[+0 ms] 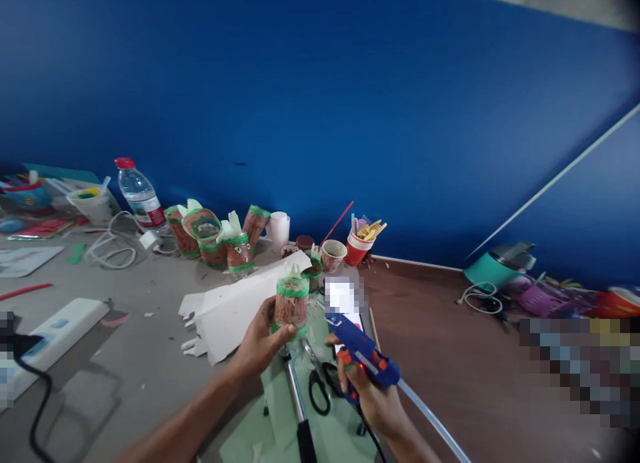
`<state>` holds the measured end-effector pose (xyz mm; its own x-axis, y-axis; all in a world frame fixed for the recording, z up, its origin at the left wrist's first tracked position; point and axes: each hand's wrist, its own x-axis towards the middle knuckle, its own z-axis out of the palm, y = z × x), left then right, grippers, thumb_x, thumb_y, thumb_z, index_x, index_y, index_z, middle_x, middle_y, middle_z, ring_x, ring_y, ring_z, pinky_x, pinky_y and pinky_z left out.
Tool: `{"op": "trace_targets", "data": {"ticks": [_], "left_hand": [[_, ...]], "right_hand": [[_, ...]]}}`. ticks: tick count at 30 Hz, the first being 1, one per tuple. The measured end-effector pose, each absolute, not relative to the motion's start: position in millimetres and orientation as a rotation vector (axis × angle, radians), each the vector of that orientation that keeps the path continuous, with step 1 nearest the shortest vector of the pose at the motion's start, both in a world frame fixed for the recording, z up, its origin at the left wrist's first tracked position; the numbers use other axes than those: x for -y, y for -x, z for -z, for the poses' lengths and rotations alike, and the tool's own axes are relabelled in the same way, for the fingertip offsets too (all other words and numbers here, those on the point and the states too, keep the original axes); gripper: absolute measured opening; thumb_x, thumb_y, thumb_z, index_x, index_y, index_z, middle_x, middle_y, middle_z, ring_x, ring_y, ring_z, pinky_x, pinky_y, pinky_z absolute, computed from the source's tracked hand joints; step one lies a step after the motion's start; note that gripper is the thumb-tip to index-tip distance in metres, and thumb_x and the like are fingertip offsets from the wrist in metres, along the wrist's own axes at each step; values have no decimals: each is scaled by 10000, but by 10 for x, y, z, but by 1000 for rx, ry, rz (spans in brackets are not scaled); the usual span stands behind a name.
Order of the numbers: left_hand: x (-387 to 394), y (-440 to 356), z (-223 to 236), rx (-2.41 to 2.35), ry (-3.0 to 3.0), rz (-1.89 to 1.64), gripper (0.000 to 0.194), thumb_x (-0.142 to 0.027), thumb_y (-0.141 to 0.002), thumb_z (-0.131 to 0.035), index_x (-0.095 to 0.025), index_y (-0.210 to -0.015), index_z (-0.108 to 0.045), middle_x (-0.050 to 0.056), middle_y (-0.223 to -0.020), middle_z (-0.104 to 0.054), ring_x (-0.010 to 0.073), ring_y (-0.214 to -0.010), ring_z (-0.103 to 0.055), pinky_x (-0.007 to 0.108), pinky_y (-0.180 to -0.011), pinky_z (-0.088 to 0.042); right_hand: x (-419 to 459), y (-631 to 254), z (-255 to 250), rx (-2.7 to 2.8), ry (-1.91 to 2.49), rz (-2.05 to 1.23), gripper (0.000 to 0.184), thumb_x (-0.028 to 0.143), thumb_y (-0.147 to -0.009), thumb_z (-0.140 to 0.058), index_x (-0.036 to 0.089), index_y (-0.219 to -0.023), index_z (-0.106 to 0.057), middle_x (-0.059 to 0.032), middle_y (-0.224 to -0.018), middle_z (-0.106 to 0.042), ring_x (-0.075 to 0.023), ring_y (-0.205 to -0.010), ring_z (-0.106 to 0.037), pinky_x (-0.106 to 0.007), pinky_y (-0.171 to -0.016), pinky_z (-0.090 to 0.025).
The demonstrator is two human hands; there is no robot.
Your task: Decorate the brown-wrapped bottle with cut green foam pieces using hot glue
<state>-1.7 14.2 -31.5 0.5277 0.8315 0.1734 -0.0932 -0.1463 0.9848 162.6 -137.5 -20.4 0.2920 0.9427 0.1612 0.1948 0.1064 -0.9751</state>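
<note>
My left hand (260,339) is closed round a small cup (291,306) wrapped in brown yarn with green bands at top and bottom, held upright above the table. My right hand (367,389) grips a blue hot glue gun (363,349) with orange trigger, its nozzle pointing left toward the cup's lower side, a short gap away. A clear glue stick (430,416) sticks out behind the gun. Black-handled scissors (320,383) lie on a pale green sheet (290,416) under both hands.
Several similar yarn-wrapped cups (210,236) stand by the blue wall, beside a water bottle (141,197), a white cup (279,231) and a red cup of tools (359,246). White cut foam (235,309) lies left of my hand. A white power strip (55,333) and cables sit at left.
</note>
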Motion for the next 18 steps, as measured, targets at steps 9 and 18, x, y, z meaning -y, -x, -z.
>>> {"op": "trace_targets", "data": {"ticks": [9, 18], "left_hand": [[-163, -8, 241, -690, -1438, -990, 615, -542, -672, -715, -144, -1105, -537, 131, -1109, -655, 311, -1074, -580, 412, -922, -430], [-197, -30, 284, -641, -1381, -1042, 554, -504, -692, -712, -146, -1075, -535, 109, -1055, -658, 282, -1011, -596, 398, -887, -444]], "right_hand": [[1307, -1638, -44, 1105, 1412, -764, 468, 561, -832, -544, 157, -1065, -583, 63, -540, -470, -100, -433, -386, -232, -463, -379], [1609, -2039, -262, 1494, 1842, 3, 86, 237, -814, -535, 191, -886, -542, -37, -806, -561, -179, -700, -538, -275, -656, -445]]}}
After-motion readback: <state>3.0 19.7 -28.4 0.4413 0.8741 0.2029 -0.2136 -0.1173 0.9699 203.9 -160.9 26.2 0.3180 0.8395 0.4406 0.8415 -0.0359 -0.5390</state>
